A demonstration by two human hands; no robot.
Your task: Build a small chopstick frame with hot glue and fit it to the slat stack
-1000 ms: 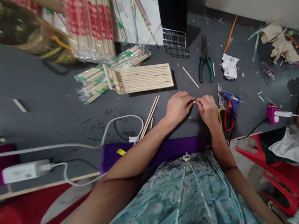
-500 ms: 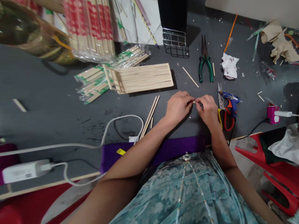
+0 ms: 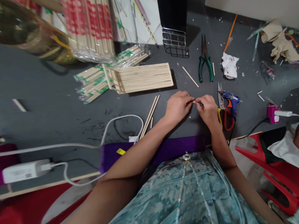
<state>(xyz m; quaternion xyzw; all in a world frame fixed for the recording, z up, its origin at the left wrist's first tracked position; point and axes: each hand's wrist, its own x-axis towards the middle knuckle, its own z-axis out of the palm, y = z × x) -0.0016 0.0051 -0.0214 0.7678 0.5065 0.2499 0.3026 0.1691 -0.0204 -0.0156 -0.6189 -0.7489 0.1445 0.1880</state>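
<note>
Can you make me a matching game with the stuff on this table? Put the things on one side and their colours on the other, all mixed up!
Things:
1. pliers
2. glue gun
3. crumpled tissue
4. stick panel

Colours:
A. white
B. pale wood
C. green handles
D. blue and orange

Pairs: 1-C, 2-D, 3-A, 4-B

Green-handled metal pliers [image 3: 205, 63] lying at twelve o'clock; blue plastic glue gun [image 3: 230, 102] at three; pale wooden stick panel [image 3: 142, 78] at ten.
</note>
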